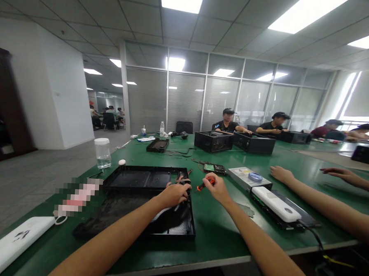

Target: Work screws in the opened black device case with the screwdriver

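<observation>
My right hand (217, 189) is closed around the handle of an orange-red screwdriver (199, 188), whose shaft points left toward my left hand. My left hand (175, 195) is over the right side of a black computer case (127, 217) lying on the table. Its fingers are pinched together, and what they hold is hidden. A bundle of cables (184, 180) lies inside the case just beyond those fingers. Past the screwdriver, a small circuit board with a green part (210, 167) rests on the table.
Left of the case stand a clear jar (103, 154) and a white power bank-like box (18, 242). On the right are a metal drive box (242, 177), a white device (275, 204) and a co-worker's hands (281, 175). Black cases (213, 143) stand farther back before other people.
</observation>
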